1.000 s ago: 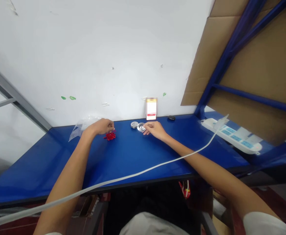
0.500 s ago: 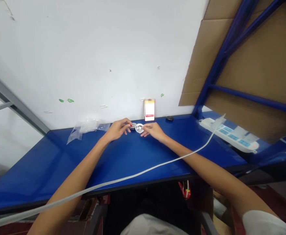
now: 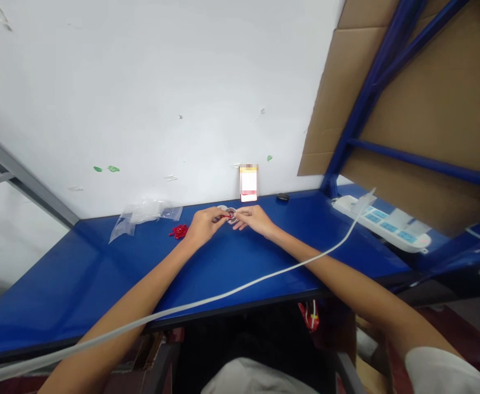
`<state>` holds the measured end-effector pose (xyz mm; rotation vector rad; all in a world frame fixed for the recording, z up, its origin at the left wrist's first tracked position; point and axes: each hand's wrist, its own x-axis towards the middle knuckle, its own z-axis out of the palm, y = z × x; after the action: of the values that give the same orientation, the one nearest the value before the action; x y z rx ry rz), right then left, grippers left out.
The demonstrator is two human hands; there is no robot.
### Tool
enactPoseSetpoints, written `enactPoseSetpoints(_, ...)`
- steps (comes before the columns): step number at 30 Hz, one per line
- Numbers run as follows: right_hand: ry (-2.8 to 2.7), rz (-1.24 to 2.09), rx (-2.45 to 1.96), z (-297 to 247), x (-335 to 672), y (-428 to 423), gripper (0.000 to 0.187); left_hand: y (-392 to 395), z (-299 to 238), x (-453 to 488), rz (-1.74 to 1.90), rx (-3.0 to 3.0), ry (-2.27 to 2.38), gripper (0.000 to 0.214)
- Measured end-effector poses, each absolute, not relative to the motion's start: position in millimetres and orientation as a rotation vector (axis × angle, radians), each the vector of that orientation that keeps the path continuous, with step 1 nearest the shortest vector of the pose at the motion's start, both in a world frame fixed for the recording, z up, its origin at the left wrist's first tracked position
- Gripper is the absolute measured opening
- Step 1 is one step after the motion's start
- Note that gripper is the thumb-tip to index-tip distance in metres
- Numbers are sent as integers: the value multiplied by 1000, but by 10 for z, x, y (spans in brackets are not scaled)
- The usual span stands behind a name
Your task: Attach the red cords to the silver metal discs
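My left hand [image 3: 207, 224] pinches a small red piece [image 3: 225, 216], whose exact kind is too small to make out. My right hand [image 3: 256, 220] grips a shiny round metal disc [image 3: 233, 220] by its right edge, thumb and fingers closed on it. The red piece is at the disc's middle; whether it is inserted I cannot tell. Just behind, partly covered by the left fingers, lies a second pale disc [image 3: 222, 207]. Beside my left wrist sits a pile of small red pieces [image 3: 179, 231] on the blue table [image 3: 231, 273].
A clear plastic bag [image 3: 145, 212] lies at the back left. A lit phone-like screen [image 3: 248, 183] leans on the wall, with a small black object [image 3: 283, 197] to its right. The white power strip [image 3: 381, 221] stands right; a white cable [image 3: 240, 288] crosses in front.
My left hand has moved right, bringing a red piece onto the disc in my right hand. The red pile, hidden before, now shows. The view has shifted slightly.
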<state>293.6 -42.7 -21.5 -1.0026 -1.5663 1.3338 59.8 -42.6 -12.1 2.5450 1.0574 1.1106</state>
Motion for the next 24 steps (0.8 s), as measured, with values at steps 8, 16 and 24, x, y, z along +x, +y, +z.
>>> enactPoseSetpoints(8,-1593,1334,-949,-232,2906,-446,43,-514,-97,654,1111,2640,1215,14)
enactPoseSetpoints(16,-1663,1281,-831,-248,2896,-455,36,-536,-156,709,1166,2582,1336,13)
enactPoseSetpoints(24,-1653,1068,-871,-287,2926,-460,29,-543,-202,799,1162,2028,1207,23)
